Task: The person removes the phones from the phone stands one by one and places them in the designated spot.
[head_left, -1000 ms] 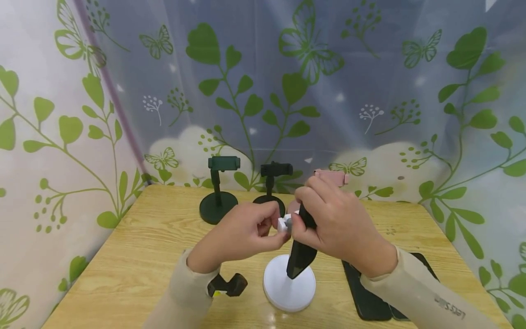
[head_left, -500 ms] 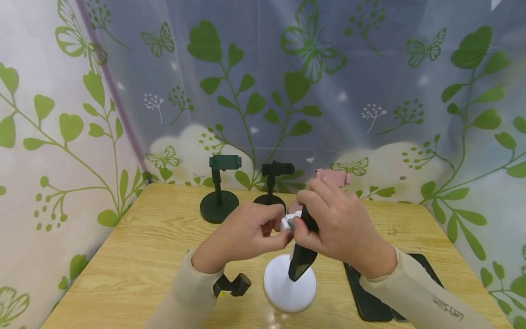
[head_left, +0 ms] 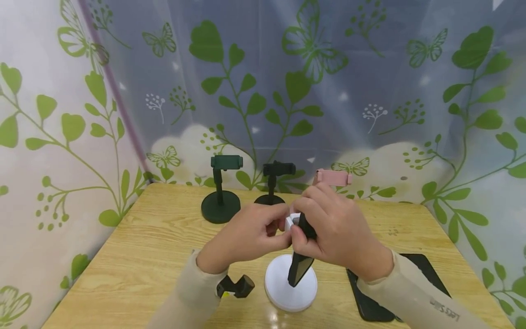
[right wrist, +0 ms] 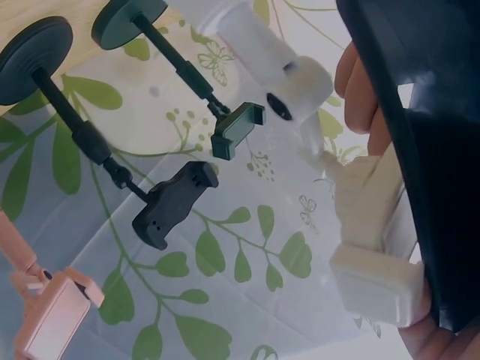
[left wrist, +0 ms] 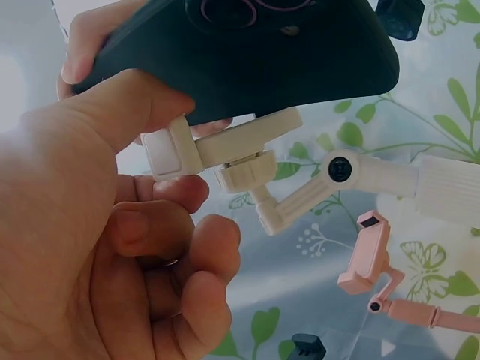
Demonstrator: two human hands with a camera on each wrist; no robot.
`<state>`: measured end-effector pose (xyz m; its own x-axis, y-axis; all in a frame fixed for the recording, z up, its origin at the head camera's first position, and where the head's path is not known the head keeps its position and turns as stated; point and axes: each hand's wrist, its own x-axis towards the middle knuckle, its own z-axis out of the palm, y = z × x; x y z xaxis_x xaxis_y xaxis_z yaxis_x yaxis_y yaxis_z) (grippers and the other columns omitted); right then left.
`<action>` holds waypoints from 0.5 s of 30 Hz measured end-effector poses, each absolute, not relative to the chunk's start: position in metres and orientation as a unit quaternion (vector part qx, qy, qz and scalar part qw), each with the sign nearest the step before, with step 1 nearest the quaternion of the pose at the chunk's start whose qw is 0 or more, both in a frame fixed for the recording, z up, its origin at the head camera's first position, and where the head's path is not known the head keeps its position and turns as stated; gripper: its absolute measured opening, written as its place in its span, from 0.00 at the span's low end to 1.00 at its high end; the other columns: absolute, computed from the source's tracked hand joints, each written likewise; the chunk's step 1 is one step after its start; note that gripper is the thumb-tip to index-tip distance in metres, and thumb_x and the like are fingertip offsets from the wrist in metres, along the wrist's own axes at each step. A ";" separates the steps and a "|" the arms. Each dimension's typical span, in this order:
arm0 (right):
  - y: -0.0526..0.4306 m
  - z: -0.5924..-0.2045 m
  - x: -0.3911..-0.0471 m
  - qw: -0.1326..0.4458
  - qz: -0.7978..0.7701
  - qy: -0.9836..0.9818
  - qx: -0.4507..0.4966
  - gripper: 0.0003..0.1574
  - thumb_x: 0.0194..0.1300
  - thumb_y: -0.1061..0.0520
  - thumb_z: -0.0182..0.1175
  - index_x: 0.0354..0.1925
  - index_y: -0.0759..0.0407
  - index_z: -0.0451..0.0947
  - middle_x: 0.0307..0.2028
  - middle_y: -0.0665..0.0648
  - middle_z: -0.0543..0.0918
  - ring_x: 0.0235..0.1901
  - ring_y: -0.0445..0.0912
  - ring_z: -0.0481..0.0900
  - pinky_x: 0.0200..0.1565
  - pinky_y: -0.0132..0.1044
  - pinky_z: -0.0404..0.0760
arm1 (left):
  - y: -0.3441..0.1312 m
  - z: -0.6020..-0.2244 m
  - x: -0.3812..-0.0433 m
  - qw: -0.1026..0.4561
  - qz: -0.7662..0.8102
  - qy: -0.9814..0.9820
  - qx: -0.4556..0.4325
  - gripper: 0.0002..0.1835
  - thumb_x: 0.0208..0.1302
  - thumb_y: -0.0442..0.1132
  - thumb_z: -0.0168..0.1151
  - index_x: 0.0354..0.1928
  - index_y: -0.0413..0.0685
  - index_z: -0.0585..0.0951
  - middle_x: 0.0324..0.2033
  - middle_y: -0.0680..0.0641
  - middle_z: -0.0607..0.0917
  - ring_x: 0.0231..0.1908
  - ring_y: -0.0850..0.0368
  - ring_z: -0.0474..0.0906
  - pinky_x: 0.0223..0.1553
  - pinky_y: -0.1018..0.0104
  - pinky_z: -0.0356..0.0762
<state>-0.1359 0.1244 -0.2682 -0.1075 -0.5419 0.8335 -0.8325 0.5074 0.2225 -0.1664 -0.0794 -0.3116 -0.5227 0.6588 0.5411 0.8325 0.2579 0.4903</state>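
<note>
A white phone stand [head_left: 283, 299] is upright on the table, its arm partly hidden by the hands. My left hand [head_left: 252, 235] pinches the end of the stand's white clamp [left wrist: 169, 148] between thumb and index finger; the other fingers curl loosely below. With its fingers around it, my right hand [head_left: 341, 228] holds a dark smartphone [left wrist: 277, 64] against the clamp. The phone is on edge in the head view, screen side to the right. In the right wrist view the clamp [right wrist: 375, 285] lies close along the phone; whether it grips the phone cannot be told.
A green phone stand [head_left: 227, 162], a black one [head_left: 279, 169] and a pink one [head_left: 334, 177] stand along the back of the wooden table [head_left: 135, 256]. Dark phones [head_left: 371, 301] lie flat by my right forearm. A patterned curtain [head_left: 255, 68] hangs behind.
My left hand has shifted slightly right with the clamp end, closer to my right hand. The phone's lower edge has tilted a little; the stand's base stays put.
</note>
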 end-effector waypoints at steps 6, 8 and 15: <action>0.120 -0.266 -0.131 0.485 0.164 -0.708 0.486 0.20 0.76 0.50 0.44 0.38 0.62 0.76 0.30 0.54 0.76 0.25 0.46 0.69 0.23 0.36 0.70 | -0.080 -0.312 -0.166 0.103 -0.383 -0.786 -0.474 0.02 0.73 0.43 0.63 0.41 0.56 0.79 0.22 0.61 0.71 0.18 0.69 0.63 0.24 0.72 0.64; 0.119 -0.265 -0.130 0.501 0.170 -0.683 0.503 0.20 0.76 0.50 0.44 0.37 0.62 0.74 0.29 0.54 0.76 0.24 0.46 0.69 0.23 0.35 0.69 | -0.080 -0.312 -0.167 0.101 -0.383 -0.787 -0.473 0.04 0.72 0.44 0.63 0.39 0.57 0.79 0.22 0.62 0.71 0.18 0.69 0.63 0.23 0.72 0.64; 0.116 -0.267 -0.129 0.581 0.214 -0.569 0.541 0.24 0.78 0.45 0.47 0.30 0.61 0.69 0.21 0.56 0.73 0.18 0.49 0.69 0.19 0.40 0.72 | -0.081 -0.311 -0.167 0.106 -0.377 -0.795 -0.464 0.10 0.71 0.46 0.66 0.33 0.58 0.76 0.21 0.63 0.72 0.18 0.69 0.64 0.23 0.72 0.65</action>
<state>-0.1293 0.1164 -0.2666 0.2614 -0.3672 0.8927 -0.8639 0.3234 0.3860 -0.1674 -0.0814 -0.3106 -0.5476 0.6567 0.5185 0.8171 0.2862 0.5005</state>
